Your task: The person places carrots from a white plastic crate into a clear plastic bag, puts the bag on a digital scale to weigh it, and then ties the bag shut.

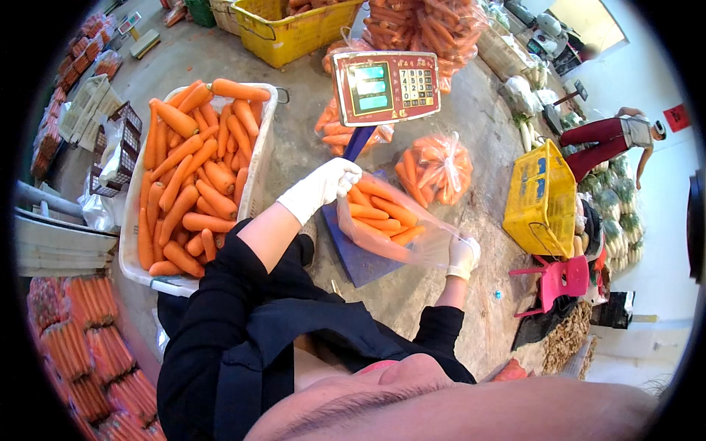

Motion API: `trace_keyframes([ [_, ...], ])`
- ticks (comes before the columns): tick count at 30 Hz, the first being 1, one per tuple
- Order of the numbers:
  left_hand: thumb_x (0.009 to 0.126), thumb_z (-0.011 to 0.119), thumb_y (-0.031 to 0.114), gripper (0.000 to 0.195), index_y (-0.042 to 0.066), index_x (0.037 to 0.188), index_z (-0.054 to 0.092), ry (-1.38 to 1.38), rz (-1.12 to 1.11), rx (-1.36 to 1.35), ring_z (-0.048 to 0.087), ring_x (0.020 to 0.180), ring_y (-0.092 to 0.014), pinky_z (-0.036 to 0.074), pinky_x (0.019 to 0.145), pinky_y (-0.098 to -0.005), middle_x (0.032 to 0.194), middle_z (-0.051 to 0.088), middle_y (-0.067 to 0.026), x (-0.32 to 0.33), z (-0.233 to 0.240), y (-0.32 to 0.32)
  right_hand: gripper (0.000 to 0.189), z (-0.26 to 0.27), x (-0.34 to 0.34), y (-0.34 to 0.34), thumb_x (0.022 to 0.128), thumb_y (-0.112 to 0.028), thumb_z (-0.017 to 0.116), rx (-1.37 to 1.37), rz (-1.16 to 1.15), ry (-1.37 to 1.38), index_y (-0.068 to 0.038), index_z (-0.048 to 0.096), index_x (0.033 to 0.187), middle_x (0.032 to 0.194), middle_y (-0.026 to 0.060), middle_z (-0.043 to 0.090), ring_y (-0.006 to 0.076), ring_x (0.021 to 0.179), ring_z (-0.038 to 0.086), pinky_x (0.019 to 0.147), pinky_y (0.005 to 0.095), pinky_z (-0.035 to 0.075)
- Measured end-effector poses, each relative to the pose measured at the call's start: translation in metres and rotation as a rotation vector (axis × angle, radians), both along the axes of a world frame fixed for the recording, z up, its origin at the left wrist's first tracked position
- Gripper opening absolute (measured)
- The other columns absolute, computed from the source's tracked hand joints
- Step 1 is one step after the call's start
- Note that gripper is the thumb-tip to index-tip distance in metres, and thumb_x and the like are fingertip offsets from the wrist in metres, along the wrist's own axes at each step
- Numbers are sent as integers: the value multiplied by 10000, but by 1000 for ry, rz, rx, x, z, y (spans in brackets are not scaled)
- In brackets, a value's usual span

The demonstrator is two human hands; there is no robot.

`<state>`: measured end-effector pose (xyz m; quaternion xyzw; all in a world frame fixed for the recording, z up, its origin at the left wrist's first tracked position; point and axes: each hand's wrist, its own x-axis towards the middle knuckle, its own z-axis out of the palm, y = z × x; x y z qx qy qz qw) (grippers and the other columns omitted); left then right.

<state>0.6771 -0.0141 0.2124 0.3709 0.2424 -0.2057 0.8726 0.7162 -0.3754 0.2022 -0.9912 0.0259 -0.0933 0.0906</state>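
A clear plastic bag of carrots (380, 218) lies over the blue platform of an electronic scale (361, 270). My left hand (325, 184), in a white glove, grips one end of the bag near the scale's post. At the other end, my right hand (462, 256), gloved too, holds the bag's plastic stretched out. The scale's red display head with keypad (387, 88) stands above the bag. To the left is a white plastic crate (265, 138) heaped with loose carrots (190, 176). A tied bag of carrots (436, 168) rests on the floor beyond the scale.
Yellow crates stand at the top (298, 38) and right (532, 204), with a pink plastic chair (562, 281) nearby. Large bags of carrots (419, 27) are stacked behind the scale; packed carrots (88, 342) lie lower left. Another person (612, 135) stands at the far right by bagged white radishes (618, 209).
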Motion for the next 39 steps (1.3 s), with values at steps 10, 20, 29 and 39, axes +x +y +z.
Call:
trace_keyframes([
  [10, 747, 584, 136, 75, 77, 791, 574, -183, 84, 165, 395, 486, -55, 292, 399, -191, 608, 484, 36, 0, -21, -15, 212, -48, -16, 7, 781, -240, 579, 230, 90, -1, -73, 683, 861, 825, 131, 661, 290, 758, 638, 697, 355, 499],
  [20, 761, 606, 144, 48, 124, 782, 568, -248, 41, 196, 452, 554, -87, 365, 493, -235, 648, 504, 36, -46, -92, -34, 317, -73, -34, 16, 756, -361, 570, -11, 271, 398, -77, 691, 831, 830, 144, 655, 301, 778, 633, 726, 398, 483],
  [29, 748, 640, 163, 265, 27, 959, 555, -463, 255, 1122, 558, 754, -179, 459, 693, -306, 836, 589, -93, -111, -52, 11, 280, -35, -67, 113, 795, -298, 591, 252, 797, 575, -73, 671, 940, 876, 162, 656, 298, 825, 636, 765, 366, 485],
  [39, 761, 593, 146, 136, 14, 787, 575, 29, 540, 1456, 597, 680, -255, 463, 621, -347, 722, 600, -138, -323, -51, 112, 272, 15, -145, 299, 834, -36, 575, 900, 1217, 563, -9, 586, 1104, 940, 119, 665, 141, 838, 637, 752, 257, 497],
])
